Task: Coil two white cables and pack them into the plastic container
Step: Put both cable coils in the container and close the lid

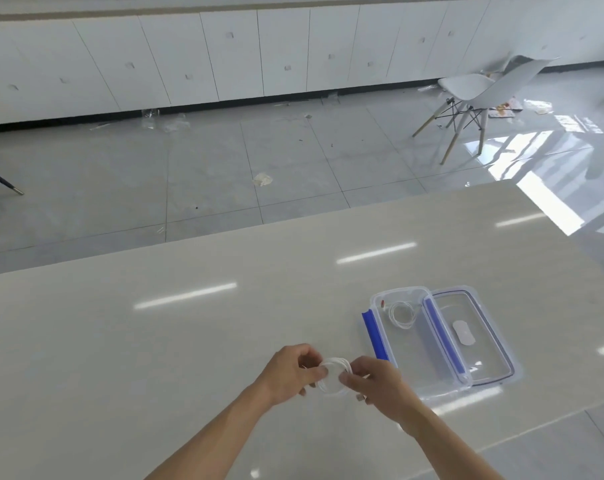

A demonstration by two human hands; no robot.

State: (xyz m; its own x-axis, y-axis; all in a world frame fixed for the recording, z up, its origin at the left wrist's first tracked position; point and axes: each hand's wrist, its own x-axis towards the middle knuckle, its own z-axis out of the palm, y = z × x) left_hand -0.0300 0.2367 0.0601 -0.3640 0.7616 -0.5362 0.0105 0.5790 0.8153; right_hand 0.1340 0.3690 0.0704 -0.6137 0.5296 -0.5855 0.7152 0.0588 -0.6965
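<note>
A white cable (332, 389) wound into a small coil is held just above the table between both hands. My left hand (290, 372) pinches its left side and my right hand (375, 384) pinches its right side. To the right lies the clear plastic container (428, 372) with blue clips, its top uncovered. A second white cable (402, 315), coiled, rests inside the container's far end. The container's clear lid (501, 344) with a blue-lined rim lies beside it on the right, partly overlapping its edge.
The pale, glossy table (189, 341) spreads wide to the left and far side of my hands. Its right edge runs close behind the lid. Beyond it are a tiled floor with scattered litter, a white chair (473, 91) and white cabinets.
</note>
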